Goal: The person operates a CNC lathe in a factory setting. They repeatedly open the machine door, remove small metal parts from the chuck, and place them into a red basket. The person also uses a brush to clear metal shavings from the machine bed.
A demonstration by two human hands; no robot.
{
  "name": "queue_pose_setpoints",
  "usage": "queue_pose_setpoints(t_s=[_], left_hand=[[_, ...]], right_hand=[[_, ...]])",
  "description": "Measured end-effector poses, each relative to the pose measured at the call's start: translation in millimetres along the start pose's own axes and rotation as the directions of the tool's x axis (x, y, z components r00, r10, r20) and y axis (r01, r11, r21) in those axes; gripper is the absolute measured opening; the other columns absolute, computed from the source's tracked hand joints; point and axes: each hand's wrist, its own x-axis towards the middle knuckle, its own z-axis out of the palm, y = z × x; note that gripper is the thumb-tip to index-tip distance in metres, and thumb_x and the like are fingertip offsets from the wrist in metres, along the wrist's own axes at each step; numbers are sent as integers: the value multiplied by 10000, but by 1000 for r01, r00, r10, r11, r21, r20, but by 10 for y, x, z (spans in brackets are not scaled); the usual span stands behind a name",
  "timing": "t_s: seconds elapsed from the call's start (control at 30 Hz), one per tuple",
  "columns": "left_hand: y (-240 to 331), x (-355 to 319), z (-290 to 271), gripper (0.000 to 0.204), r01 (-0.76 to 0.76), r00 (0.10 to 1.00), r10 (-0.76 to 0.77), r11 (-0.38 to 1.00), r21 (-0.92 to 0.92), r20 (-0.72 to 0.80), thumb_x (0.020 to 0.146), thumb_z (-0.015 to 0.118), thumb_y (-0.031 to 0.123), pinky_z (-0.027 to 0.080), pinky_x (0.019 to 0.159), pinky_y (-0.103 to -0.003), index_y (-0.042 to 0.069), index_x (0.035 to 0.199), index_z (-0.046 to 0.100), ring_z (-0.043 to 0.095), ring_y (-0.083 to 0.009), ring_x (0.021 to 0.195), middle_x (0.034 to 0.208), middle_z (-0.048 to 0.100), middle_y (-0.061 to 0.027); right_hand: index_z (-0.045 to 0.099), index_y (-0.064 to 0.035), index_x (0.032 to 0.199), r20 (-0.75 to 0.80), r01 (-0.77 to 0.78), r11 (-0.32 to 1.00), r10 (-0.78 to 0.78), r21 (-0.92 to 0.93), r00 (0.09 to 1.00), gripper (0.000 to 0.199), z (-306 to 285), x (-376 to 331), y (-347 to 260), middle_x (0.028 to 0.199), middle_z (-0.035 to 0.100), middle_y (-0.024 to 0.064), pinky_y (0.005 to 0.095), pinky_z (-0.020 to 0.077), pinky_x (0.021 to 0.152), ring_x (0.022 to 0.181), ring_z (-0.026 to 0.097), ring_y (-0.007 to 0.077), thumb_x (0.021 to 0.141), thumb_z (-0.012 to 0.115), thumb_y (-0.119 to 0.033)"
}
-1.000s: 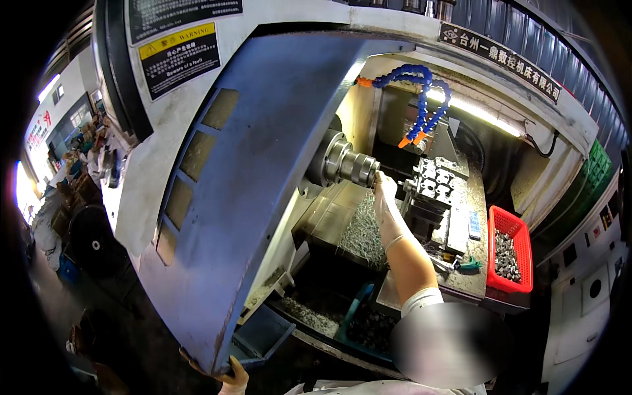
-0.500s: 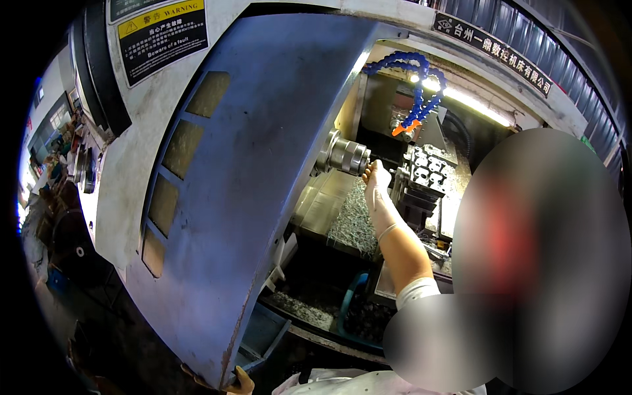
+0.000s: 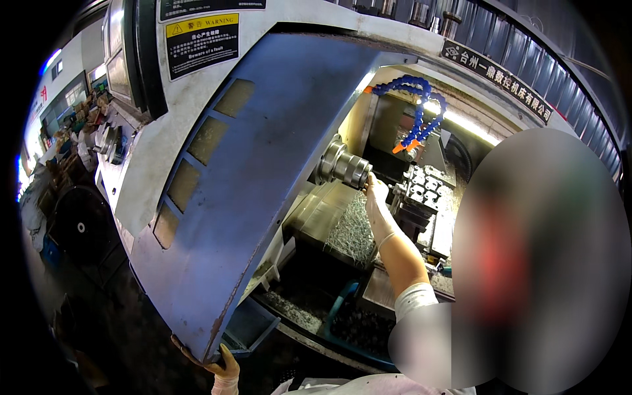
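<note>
My right hand (image 3: 376, 191) reaches inside a lathe, its fingers bent and pressed together at the front face of the round metal chuck (image 3: 352, 170). Whatever lies between those fingertips is too small or hidden to name. At the lower edge of the picture, my left hand (image 3: 220, 370) grips the bottom corner of the blue sliding door (image 3: 263, 131), with fingers on one side and thumb on the other. Just right of my right hand stands the tool block (image 3: 424, 187), with several bolted clamps on top.
Blue jointed coolant hoses (image 3: 421, 108) with orange nozzles hang above the tool block. Metal shavings (image 3: 352, 234) heap below the chuck. A teal-rimmed bin (image 3: 336, 309) of dark pieces sits lower down. A large blurred patch covers the right side.
The view has shifted, bringing more of my left hand and the door's lower corner into sight. My right hand stays at the chuck's face.
</note>
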Motion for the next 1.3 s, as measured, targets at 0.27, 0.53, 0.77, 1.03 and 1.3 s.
queue_pose_setpoints(t_s=[0.27, 0.53, 0.77, 1.03, 1.3], left_hand=[[112, 89, 54, 684, 44, 996, -42, 999, 15, -76, 758, 489, 173, 167, 967, -405, -24, 1274, 86, 193, -305, 1204, 1331, 112, -197], [397, 379, 23, 540, 97, 991, -84, 987, 127, -103, 782, 458, 6, 236, 956, -380, -15, 1260, 206, 297, -283, 1162, 1297, 239, -181], [716, 460, 97, 504, 194, 979, -189, 979, 68, -81, 823, 425, 36, 323, 927, -365, 28, 1269, 190, 346, -267, 1138, 1279, 258, -182], [392, 429, 56, 485, 40, 984, -8, 983, 177, -180, 804, 462, 34, 321, 923, -359, 25, 1245, 260, 370, -274, 1121, 1264, 306, -165], [159, 382, 16, 509, -19, 983, 54, 980, 196, -175, 796, 469, 17, 274, 945, -380, 20, 1253, 245, 331, -273, 1149, 1275, 289, -169]], right_hand=[[459, -79, 628, 33, -197, 770, 224, 606, 974, 206, -63, -238, 56, 620, 485, 43, 306, 449, 572, 581, 503, 174, 700, 487, -270], [505, -9, 932, 165, 138, 967, -175, 216, 971, 179, -1678, -759, -1009, 860, 542, 93, 235, 452, 548, 652, 529, 145, 804, 381, 9], [399, 7, 1111, 241, 261, -82, -704, -962, 668, 436, -4382, -1368, -1280, 1076, 459, 224, 400, 349, 858, 997, 435, 361, 724, 547, -127], [136, 27, 1270, -439, -406, -170, 430, -898, 789, 930, -5435, -3003, 376, 1232, 314, 243, 342, 307, 926, 1121, 358, 332, 654, 514, -559], [464, 46, 1042, -348, -253, 701, 8, -667, 938, 470, -5491, -3515, 439, 912, 566, 152, 320, 409, 757, 873, 536, 258, 626, 611, -117]])
